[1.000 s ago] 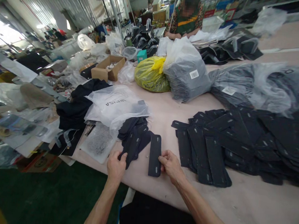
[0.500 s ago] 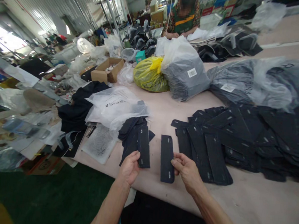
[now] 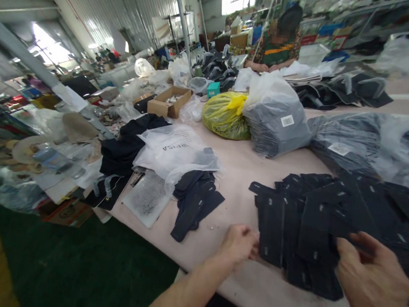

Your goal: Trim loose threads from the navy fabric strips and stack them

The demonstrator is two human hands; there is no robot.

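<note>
My left hand (image 3: pixel 241 243) has its fingers curled together beside the left edge of the large heap of dark flat pieces (image 3: pixel 271 226), with nothing visible in it. Over the right part of that heap, my right hand (image 3: pixel 374 278) has its thumb and fingers apart, slightly blurred. Its fingertips are close to one dark piece (image 3: pixel 318 225); contact is unclear. Small slots or pale marks show on many pieces. Further left, a smaller pile of dark pieces (image 3: pixel 195 203) lies partly under a white printed plastic bag (image 3: pixel 179 151).
A speckled sheet (image 3: pixel 146 198) lies near the left table edge (image 3: pixel 140 236). Behind are a yellow bag (image 3: pixel 225 114), bagged stacks (image 3: pixel 277 117), an open cardboard box (image 3: pixel 169 103) and larger bags (image 3: pixel 352 138). Across the table sits a person (image 3: pixel 278 43).
Both hands have moved right, away from the smaller pile. The piece held in my right hand is no longer there, and my left hand has let go of its piece. The view has shifted.
</note>
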